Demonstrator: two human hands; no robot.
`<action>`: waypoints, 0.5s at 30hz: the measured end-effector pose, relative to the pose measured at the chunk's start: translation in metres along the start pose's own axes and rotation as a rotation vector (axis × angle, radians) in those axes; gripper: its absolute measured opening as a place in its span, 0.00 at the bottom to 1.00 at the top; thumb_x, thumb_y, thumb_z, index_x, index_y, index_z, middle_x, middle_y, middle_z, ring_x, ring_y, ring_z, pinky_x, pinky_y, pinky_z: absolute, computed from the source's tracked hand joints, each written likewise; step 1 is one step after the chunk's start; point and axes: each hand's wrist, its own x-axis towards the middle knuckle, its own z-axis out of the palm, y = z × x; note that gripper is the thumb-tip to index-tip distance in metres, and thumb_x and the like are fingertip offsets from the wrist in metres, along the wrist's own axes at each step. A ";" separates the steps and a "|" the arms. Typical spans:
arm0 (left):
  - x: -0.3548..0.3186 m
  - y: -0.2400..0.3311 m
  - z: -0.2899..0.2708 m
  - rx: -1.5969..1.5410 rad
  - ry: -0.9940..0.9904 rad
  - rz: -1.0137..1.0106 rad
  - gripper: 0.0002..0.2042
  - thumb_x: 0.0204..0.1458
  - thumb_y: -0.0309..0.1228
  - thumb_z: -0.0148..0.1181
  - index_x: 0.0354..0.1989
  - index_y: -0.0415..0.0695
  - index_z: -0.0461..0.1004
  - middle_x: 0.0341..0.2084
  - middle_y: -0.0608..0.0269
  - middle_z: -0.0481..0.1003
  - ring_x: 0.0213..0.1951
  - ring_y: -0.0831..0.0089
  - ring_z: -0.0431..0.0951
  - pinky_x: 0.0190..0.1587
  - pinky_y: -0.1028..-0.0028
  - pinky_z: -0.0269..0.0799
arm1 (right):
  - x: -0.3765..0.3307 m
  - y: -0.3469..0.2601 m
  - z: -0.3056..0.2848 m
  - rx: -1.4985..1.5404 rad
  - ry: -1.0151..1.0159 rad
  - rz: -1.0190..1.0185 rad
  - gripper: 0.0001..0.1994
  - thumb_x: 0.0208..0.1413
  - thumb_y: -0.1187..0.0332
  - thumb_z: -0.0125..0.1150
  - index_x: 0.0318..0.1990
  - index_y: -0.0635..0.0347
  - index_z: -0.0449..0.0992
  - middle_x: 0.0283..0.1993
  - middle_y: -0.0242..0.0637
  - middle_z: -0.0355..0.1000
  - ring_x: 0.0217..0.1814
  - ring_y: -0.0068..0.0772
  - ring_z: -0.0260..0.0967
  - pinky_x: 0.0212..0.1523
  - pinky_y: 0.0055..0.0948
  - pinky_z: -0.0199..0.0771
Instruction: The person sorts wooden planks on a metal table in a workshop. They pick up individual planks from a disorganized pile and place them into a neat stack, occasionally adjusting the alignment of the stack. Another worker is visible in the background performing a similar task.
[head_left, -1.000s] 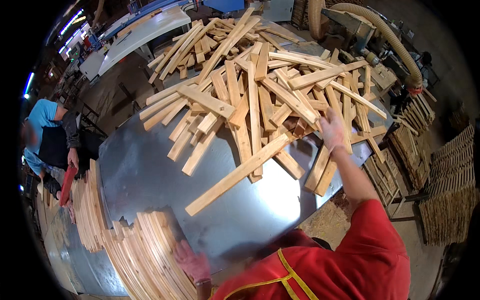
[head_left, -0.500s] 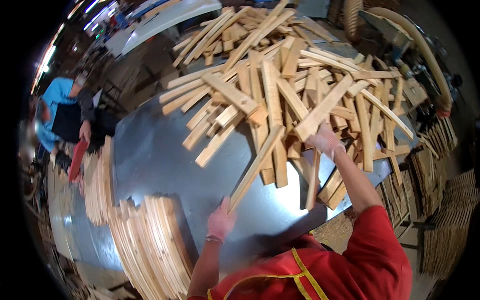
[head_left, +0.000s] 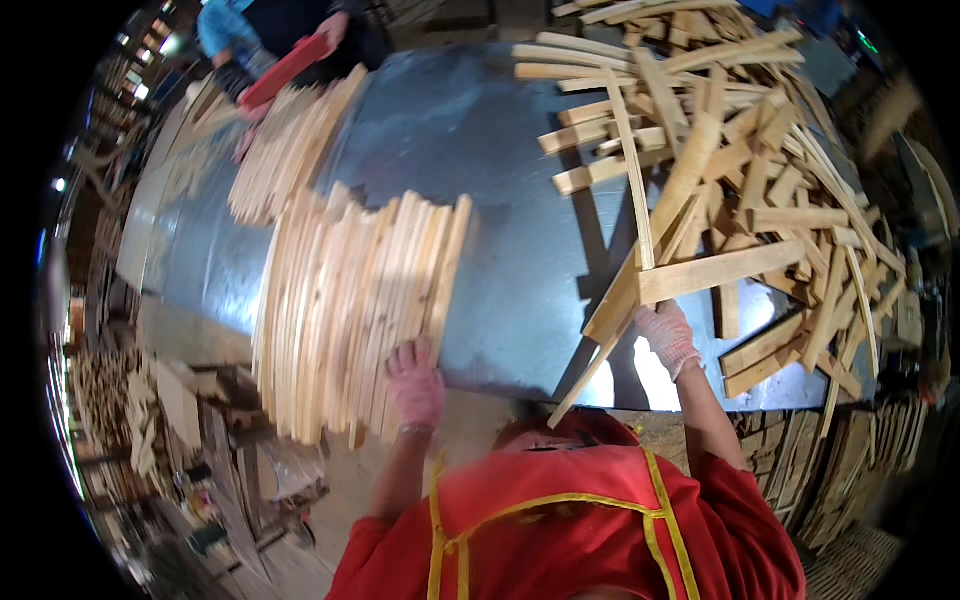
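My left hand (head_left: 414, 386), in a pink glove, is at the near end of the row of stacked slats (head_left: 340, 300). Its fingers close round the end of the outermost wooden slat (head_left: 452, 262), which leans along the row's right side. My right hand (head_left: 668, 335), gloved in pink too, grips a wooden slat (head_left: 722, 273) that points right across the loose pile. Other slats cross just left of that hand, including a long thin one (head_left: 630, 170) standing out from the pile. The right fingertips are partly hidden beneath the wood.
A jumbled pile of slats (head_left: 790, 215) covers the right of the metal table (head_left: 510, 150). Across the table, a co-worker in blue (head_left: 225, 30) holds a red board-like object (head_left: 285, 72) beside another slat row (head_left: 290, 150). Wood scraps (head_left: 105, 400) lie at lower left.
My view has swung left. My left hand has carried its slat from the open tabletop to the right side of the row. My right hand has drawn its slat nearer, away from the pile.
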 end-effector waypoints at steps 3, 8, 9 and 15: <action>0.009 0.024 -0.020 -0.121 -0.007 0.087 0.38 0.55 0.43 0.63 0.75 0.44 0.61 0.70 0.47 0.64 0.71 0.48 0.63 0.72 0.48 0.57 | -0.034 -0.031 0.020 0.086 -0.166 -0.005 0.30 0.58 0.57 0.60 0.64 0.68 0.69 0.40 0.52 0.81 0.42 0.45 0.80 0.48 0.40 0.78; 0.035 0.128 -0.074 -1.145 -0.312 0.041 0.44 0.51 0.41 0.70 0.76 0.37 0.57 0.69 0.38 0.67 0.68 0.45 0.69 0.70 0.56 0.64 | -0.094 -0.003 0.129 0.076 -0.349 -0.198 0.43 0.62 0.55 0.62 0.79 0.65 0.50 0.67 0.65 0.68 0.68 0.54 0.71 0.67 0.39 0.70; 0.048 0.138 -0.079 -1.252 -0.388 -0.135 0.42 0.52 0.40 0.67 0.76 0.39 0.58 0.67 0.39 0.69 0.67 0.45 0.70 0.69 0.58 0.65 | -0.106 -0.024 0.126 -0.058 -0.458 -0.200 0.43 0.61 0.56 0.64 0.78 0.66 0.52 0.69 0.62 0.68 0.69 0.54 0.70 0.69 0.40 0.68; 0.053 0.099 -0.042 -0.987 -0.356 -0.094 0.39 0.54 0.39 0.61 0.76 0.45 0.58 0.68 0.41 0.69 0.63 0.43 0.74 0.66 0.55 0.70 | -0.046 0.041 0.029 0.421 0.054 -0.353 0.27 0.70 0.64 0.60 0.73 0.65 0.65 0.65 0.40 0.72 0.65 0.34 0.70 0.68 0.32 0.69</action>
